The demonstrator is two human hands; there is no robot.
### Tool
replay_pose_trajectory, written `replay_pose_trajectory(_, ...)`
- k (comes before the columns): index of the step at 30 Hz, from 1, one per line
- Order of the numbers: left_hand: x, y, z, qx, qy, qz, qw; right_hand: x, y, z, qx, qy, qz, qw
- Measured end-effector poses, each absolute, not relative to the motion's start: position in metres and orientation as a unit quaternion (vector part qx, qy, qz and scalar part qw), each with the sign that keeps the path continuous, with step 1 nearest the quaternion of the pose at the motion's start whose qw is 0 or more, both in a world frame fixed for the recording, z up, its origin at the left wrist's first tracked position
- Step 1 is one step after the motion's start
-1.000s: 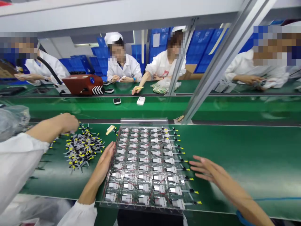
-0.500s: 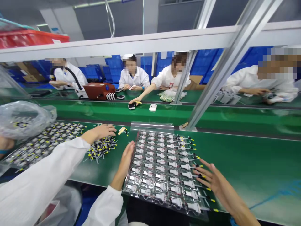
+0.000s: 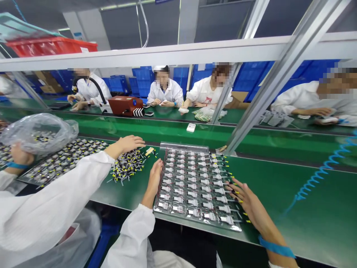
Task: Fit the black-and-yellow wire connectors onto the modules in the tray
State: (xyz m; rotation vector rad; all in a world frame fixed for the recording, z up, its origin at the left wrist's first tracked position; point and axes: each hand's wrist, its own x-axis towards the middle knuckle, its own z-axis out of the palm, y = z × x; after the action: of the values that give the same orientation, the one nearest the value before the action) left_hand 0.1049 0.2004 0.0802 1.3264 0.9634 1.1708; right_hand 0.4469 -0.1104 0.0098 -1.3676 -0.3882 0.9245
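Observation:
A clear plastic tray (image 3: 184, 146) lies on the green bench in front of me, filled with several rows of small white parts with red wires and black, yellow-tipped plugs. My left hand (image 3: 155, 175) rests flat against the tray's left edge, fingers straight and together, holding nothing. My right hand (image 3: 243, 194) lies on the tray's right edge with its fingers spread over the plugs that stick out. A blue strap circles my right wrist.
A co-worker's white-sleeved arm reaches in from the left, hand (image 3: 129, 143) on a pile of black and yellow plugs (image 3: 126, 168). Further left are a second filled tray (image 3: 65, 158) and a plastic bag (image 3: 39, 132). A slanted metal post (image 3: 264, 82), a blue coiled cable (image 3: 320, 173), a white device (image 3: 191, 127) and seated workers lie beyond.
My right hand has moved left from the bare bench onto the tray's right edge. My left hand stays on the left edge. My view has lifted and swung left.

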Motion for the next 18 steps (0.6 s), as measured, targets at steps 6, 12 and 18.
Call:
replay_pose_trajectory(6,0.143,0.121,0.014,0.486,0.392,0.498,0.602,0.448,-0.123,0.0,-0.616,-0.178,0.358,0.679)
replay_pose_trajectory(12,0.145,0.108,0.012,0.472,0.38,0.508,0.613,0.446,-0.131,0.005,-0.636,-0.14,0.365,0.666)
replay_pose_trajectory(18,0.145,0.106,0.014,0.486,0.404,0.498,0.593,0.44,-0.129,0.021,-0.647,-0.107,0.371,0.657)
